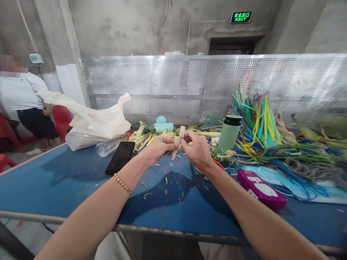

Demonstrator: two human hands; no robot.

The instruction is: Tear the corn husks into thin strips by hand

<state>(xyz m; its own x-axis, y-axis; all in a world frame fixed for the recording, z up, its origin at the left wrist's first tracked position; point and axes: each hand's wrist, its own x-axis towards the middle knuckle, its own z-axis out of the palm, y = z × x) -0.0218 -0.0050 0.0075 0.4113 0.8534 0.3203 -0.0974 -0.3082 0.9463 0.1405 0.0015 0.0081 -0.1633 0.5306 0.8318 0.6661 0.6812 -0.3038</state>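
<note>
Both my hands meet above the blue table [67,185], pinching a pale strip of husk [179,140] between them. My left hand [158,148], with a gold bead bracelet at the wrist, grips the strip's lower part with closed fingers. My right hand [196,148] pinches its upper part from the right. Small pale scraps lie on the table below the hands.
A black phone [120,157] lies left of the hands, beside a clear bottle [107,147] and a cream plastic bag [97,124]. A green flask [230,131], coloured strips [256,120], husks and a magenta case [261,190] sit right. A person stands far left by red chairs.
</note>
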